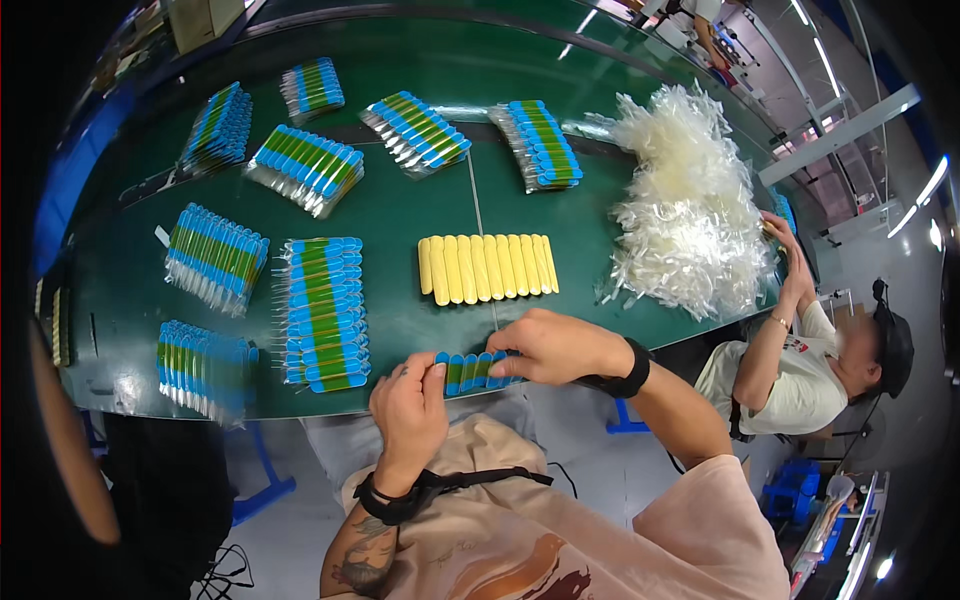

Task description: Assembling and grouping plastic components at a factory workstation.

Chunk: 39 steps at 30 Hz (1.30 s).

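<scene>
- Your blue-green strip (468, 372), 6 o'clock: glossy, plastic-looking
- Film pile (690, 205), 2 o'clock: crinkly, shiny clear plastic
- Tabletop (390, 215): smooth, glossy
- Your shirt (610, 525): matt cloth

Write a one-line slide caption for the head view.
Left hand and right hand hold blue-and-green pieces at the edge of a green table, a yellow row just beyond.

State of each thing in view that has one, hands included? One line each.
Left hand: pinching strip's left end
Right hand: gripping strip's right end
Blue-and-green strip: held between both hands
Yellow pieces: lined up side by side
Blue-and-green stacks: lying apart on table
Whitish plastic pieces: heaped loosely
</scene>
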Tool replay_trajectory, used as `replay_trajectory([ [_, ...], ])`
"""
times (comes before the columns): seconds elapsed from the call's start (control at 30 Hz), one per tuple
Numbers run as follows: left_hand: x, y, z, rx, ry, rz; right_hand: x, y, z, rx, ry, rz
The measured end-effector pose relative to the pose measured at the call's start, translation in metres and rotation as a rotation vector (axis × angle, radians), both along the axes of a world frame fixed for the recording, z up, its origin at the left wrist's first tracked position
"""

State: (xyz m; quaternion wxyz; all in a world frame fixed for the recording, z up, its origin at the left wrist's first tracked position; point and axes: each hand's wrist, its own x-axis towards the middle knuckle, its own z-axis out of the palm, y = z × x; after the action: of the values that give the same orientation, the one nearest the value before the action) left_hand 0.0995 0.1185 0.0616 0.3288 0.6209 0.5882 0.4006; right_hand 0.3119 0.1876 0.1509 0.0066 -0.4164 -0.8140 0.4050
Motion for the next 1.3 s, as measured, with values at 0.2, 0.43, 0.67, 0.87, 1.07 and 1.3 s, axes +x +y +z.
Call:
replay_trajectory([
  [0.2,0.001,0.001,-0.004,0.045,0.015,0.023,0.004,0.007,-0.01,-0.037,-0.007,0.121],
  [0.43,0.002,-0.001,0.004,-0.023,0.01,0.056,0.012,0.008,-0.013,-0.004,-0.072,-0.004],
  [0.67,-0.012,0.002,0.01,0.141,0.074,-0.163,0.022,-0.015,-0.027,0.562,-0.104,-0.158],
  [0.87,-0.018,-0.004,0.013,0.116,0.342,-0.274,0.022,-0.041,-0.034,0.791,-0.159,0.008],
  [1.07,-0.021,0.003,0.012,0.326,0.418,-0.354,0.022,-0.054,-0.03,0.833,-0.211,-0.047],
  [1.3,-0.02,0.003,-0.01,0.604,0.513,-0.372,0.05,-0.061,-0.072,1.024,0.003,-0.016],
])
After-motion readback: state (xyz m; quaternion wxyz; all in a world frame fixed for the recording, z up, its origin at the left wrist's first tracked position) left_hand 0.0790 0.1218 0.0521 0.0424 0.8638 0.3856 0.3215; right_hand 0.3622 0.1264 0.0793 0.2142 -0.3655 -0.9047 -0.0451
